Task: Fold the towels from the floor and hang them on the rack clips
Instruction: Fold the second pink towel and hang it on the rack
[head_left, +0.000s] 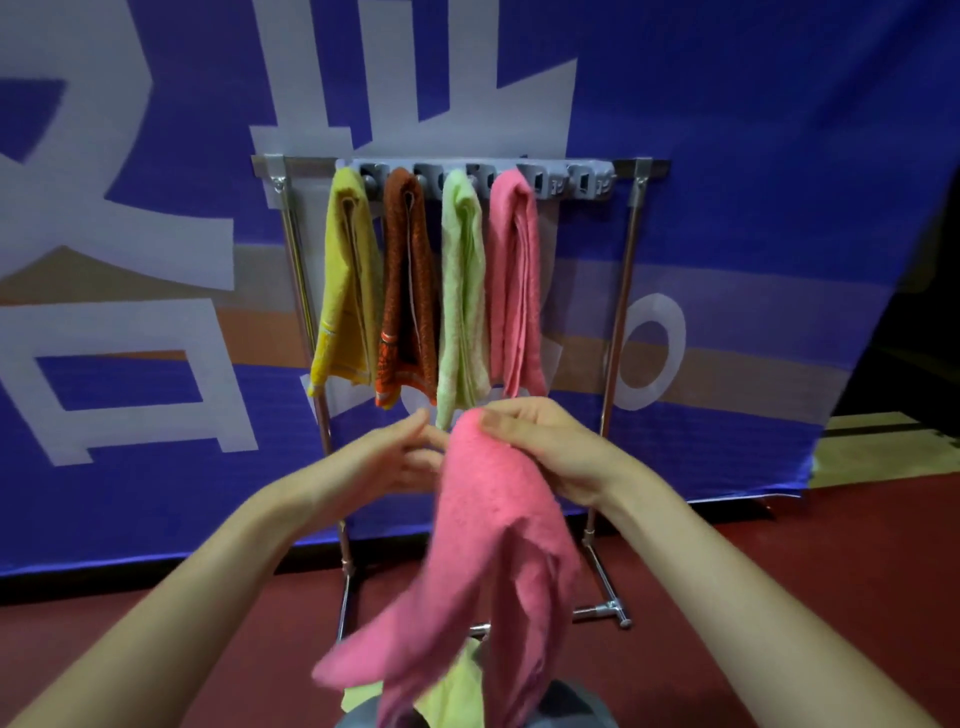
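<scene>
A pink towel (483, 545) hangs in front of me, its top held up by my right hand (540, 441), whose fingers curl over the fold. My left hand (400, 457) is beside the towel's left edge, fingers extended and touching it. Behind stands a metal rack (623, 291) with a grey clip bar (571, 182). Four folded towels hang from its clips: yellow (348, 280), orange-brown (408, 291), light green (462, 296) and pink (517, 280). A yellow-green towel (452, 691) lies on the floor below the one I hold.
A blue banner with white lettering (156, 260) forms the wall behind the rack. The floor (779, 597) is dark red. The rack's foot (608, 610) sticks out at lower right. Free clips remain on the bar's right end.
</scene>
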